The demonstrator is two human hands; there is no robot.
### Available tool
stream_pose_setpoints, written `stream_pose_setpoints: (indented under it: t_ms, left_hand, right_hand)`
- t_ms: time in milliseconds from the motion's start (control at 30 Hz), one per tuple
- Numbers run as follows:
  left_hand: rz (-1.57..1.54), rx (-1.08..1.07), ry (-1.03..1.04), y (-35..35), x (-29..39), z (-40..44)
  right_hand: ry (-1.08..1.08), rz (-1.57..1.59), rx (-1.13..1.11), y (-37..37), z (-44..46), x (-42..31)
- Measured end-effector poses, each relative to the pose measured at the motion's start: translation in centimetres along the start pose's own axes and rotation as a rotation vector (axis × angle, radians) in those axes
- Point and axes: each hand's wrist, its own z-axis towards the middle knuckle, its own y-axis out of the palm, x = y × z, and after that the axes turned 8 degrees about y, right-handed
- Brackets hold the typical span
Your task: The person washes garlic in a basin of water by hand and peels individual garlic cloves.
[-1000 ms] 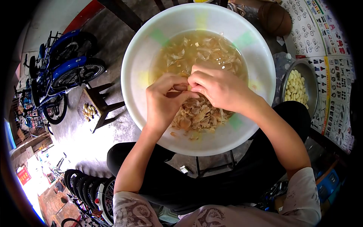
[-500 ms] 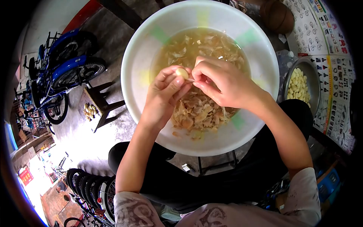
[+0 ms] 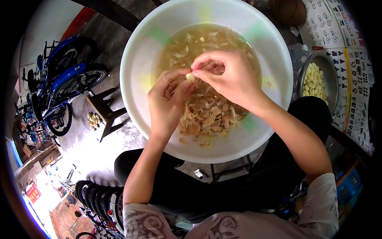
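A pale garlic clove (image 3: 190,78) is pinched between the thumb and fingers of my left hand (image 3: 165,101), above a large white basin (image 3: 134,85). My right hand (image 3: 232,77) is closed in a pinch, thumb and fingertip against the upper right side of the clove. Whether a scrap of skin lies between those fingertips is too small to tell. Below both hands, cloudy yellowish water (image 3: 187,46) fills the basin's bottom, with papery garlic skins (image 3: 213,115) floating and heaped toward the near side.
To the right, a metal bowl (image 3: 333,83) holds peeled garlic cloves (image 3: 314,81) beside a clear plastic bottle (image 3: 296,53). More pale pieces (image 3: 94,120) lie on a wooden stool (image 3: 105,107) at left. Bicycles (image 3: 75,79) stand beyond it. My knees flank the basin.
My right fingertips have come in from the clove's lower right to its upper right side. The left hand has turned slightly, and the clove is more covered by fingers. The view has shifted a little.
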Motion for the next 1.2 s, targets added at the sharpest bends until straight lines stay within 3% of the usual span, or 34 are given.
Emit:
stream_pose_setpoints:
  t_ms: [133, 367, 767, 967, 1033, 1067, 1200]
  left_hand:
    - [0.146, 0.017, 0.133, 0.0, 0.0, -0.1]
    - [0.194, 0.075, 0.080, 0.1, 0.0, -0.5]
    - [0.139, 0.059, 0.215, 0.1, -0.6, -0.4]
    - [0.047, 0.126, 0.003, 0.2, 0.3, -0.5]
    - [-0.236, 0.146, -0.120, -0.2, 0.2, -0.2]
    - [-0.235, 0.146, -0.119, -0.3, 0.1, -0.1]
    - [-0.193, 0.157, -0.113, -0.6, 0.2, 0.1]
  right_hand:
    - [0.019, 0.031, -0.023, 0.1, -0.2, -0.1]
    - [-0.101, -0.102, 0.008, 0.5, -0.5, -0.1]
    - [-0.180, -0.189, 0.056, 1.4, -1.0, 0.4]
    - [-0.041, 0.076, -0.006, 1.5, -1.0, 0.3]
    - [0.012, 0.103, -0.014, 1.4, -1.1, 0.2]
    - [0.065, 0.131, -0.024, 1.2, -1.1, 0.1]
    - [0.057, -0.085, -0.021, 0.1, -0.6, 0.2]
